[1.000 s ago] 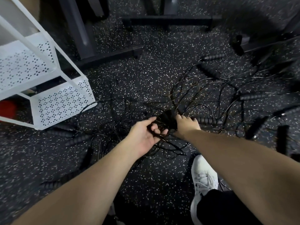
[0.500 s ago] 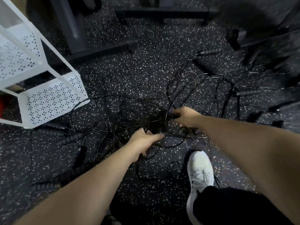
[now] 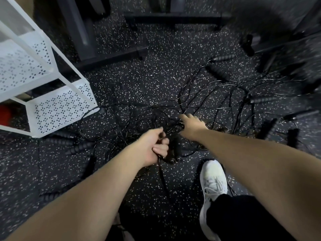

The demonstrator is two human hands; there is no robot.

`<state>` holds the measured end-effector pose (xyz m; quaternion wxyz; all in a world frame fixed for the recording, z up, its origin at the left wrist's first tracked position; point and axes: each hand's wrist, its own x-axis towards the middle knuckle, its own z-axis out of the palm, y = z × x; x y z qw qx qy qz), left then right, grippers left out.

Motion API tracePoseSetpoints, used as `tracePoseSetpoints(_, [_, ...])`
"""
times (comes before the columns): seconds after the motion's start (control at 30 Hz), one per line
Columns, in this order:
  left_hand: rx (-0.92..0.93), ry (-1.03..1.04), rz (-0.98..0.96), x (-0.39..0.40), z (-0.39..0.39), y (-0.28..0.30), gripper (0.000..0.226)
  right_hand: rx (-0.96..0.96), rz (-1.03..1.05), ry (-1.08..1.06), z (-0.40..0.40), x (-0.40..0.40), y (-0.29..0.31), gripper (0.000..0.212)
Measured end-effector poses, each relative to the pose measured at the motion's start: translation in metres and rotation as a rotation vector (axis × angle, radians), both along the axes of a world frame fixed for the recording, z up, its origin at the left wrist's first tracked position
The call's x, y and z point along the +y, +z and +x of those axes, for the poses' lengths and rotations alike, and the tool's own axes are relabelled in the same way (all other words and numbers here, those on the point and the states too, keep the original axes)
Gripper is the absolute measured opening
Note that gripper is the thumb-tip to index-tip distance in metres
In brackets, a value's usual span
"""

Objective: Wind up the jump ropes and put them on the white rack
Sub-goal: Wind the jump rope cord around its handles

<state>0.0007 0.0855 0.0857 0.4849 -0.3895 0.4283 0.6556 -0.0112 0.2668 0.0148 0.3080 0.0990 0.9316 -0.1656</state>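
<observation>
the left hand (image 3: 152, 145) is curled tight around a pair of black handles (image 3: 174, 154) and some cord, their end caps poking out just below the fist. a second ago both hands worked together in the knot; now the left has drawn back toward the body with its catch, while the right hand (image 3: 192, 125) has gone forward into the middle of the tangle of jump ropes (image 3: 217, 101). its fingers reach down among the cords, but whether they grip one i cannot tell. that separation suggests one rope is being teased free of the rest, so winding has hardly begun. the other ropes sprawl across the speckled floor (image 3: 156, 75), loose handles scattered on both sides. the white rack (image 3: 57, 108) stands at the left, well apart from the hands, with one cord trailing to its foot. a white shoe (image 3: 212, 181) sits just beside the knot.
</observation>
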Motion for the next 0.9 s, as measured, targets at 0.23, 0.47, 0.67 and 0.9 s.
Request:
tracePoseSetpoints(0.23, [0.059,0.131,0.158,0.001,-0.009,0.052,0.043,-0.201,-0.225,0.389,0.017,-0.002,0.06,0.081])
tracePoseSetpoints(0.47, [0.193,0.293,0.195,-0.006,-0.008,0.121,0.038,-0.311,-0.24,0.452,0.056,-0.028,0.128,0.042])
tracePoseSetpoints(0.67, [0.272,0.418,0.154,-0.036,0.0,0.159,0.034,-0.136,-0.4,0.156,0.074,-0.027,0.168,0.063])
tracePoseSetpoints(0.9, [0.214,0.589,0.305,-0.036,0.02,0.195,0.031,0.01,-0.616,0.262,0.095,-0.061,0.205,0.039])
